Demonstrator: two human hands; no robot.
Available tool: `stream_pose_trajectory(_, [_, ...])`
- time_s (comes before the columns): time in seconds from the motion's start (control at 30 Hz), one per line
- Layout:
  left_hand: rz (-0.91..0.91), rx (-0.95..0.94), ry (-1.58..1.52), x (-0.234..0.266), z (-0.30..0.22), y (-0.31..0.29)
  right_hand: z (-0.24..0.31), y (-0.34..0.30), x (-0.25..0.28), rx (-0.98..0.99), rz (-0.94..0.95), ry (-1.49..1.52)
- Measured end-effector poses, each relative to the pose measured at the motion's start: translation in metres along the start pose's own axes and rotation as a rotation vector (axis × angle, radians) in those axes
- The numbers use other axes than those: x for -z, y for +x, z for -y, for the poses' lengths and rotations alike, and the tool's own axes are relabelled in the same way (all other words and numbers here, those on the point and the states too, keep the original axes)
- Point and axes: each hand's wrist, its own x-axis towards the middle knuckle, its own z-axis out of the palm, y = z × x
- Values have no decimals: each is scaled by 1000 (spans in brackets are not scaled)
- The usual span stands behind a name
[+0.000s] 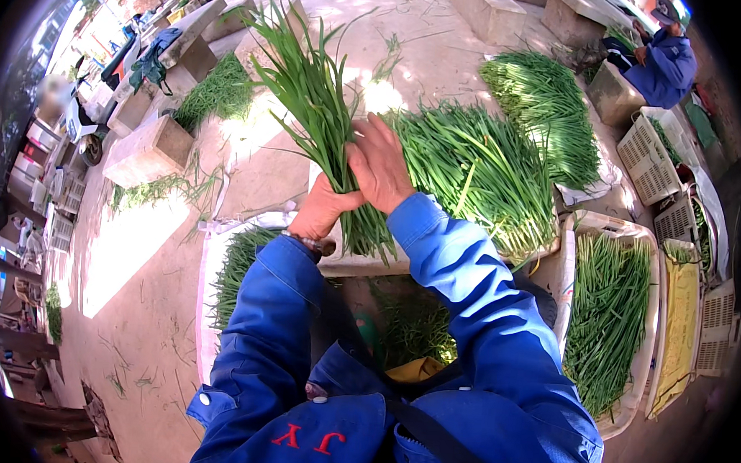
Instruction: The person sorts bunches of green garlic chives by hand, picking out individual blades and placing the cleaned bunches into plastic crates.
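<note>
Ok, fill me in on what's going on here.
A person in a long-sleeved blue jacket grips a tilted bundle of long, narrow green leaves between left fingers and right fingers. A big green pile of similar leaves lies ahead to the right, and more lie in a pale rectangular basket.

Left hand [319, 213] (partly hidden) behind greens [314, 115]

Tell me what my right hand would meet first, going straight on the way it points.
The bunch: your right hand already appears to touch its right side, pointing up and left. What lies beyond is uncertain, as depth is unclear.
</note>
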Motion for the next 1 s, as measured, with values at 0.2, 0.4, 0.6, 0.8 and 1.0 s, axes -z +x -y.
stream_pose_trajectory(0.2, [-70,85,-522,-23,-5,-24,4,-18,20,-308,102,323])
stream_pose_trajectory(0.4, [-72,59,-783,-31,6,-40,29,-117,57,-545,486,685])
stream_pose_trajectory(0.6, [-24,290,-1001,-57,13,-50,27,-167,38,-692,457,970])
stream_pose_trajectory(0.8, [54,229,-918,-53,36,-67,42,-161,66,-1071,411,1233])
stream_pose_trajectory(1.0, [419,363,-686,-66,83,-101,29,-189,59,-1076,335,1119])
